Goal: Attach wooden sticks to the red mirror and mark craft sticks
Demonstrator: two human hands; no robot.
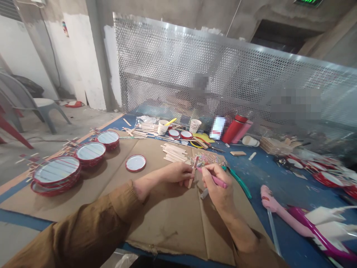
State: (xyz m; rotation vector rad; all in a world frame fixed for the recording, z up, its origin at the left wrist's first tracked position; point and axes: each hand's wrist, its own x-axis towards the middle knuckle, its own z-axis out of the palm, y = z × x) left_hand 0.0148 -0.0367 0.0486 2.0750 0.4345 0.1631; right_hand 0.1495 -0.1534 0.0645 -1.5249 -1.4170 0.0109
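My left hand (180, 173) pinches a flat wooden craft stick (196, 163), which stands tilted above the cardboard sheet (164, 219). Part of the stick looks reddish pink. In my right hand (219, 190) is a pink marker (220, 181), its tip end touching or very close to the stick; I cannot tell which. A grey cylindrical piece (204, 193) lies beneath my right hand. Just beyond my hands are a pile of bare craft sticks (174, 152) and a scatter of small coloured loops (209, 158). One round red-rimmed lid (135, 163) lies to the left.
Stacks of red-rimmed round pieces with sticks attached (56, 170) line the left. Green-handled pliers (241, 182) and a pink glue gun (287, 217) lie right. Behind stand paper cups (195, 125), a phone (218, 127) and a red bottle (234, 128), before a perforated metal screen (161, 56).
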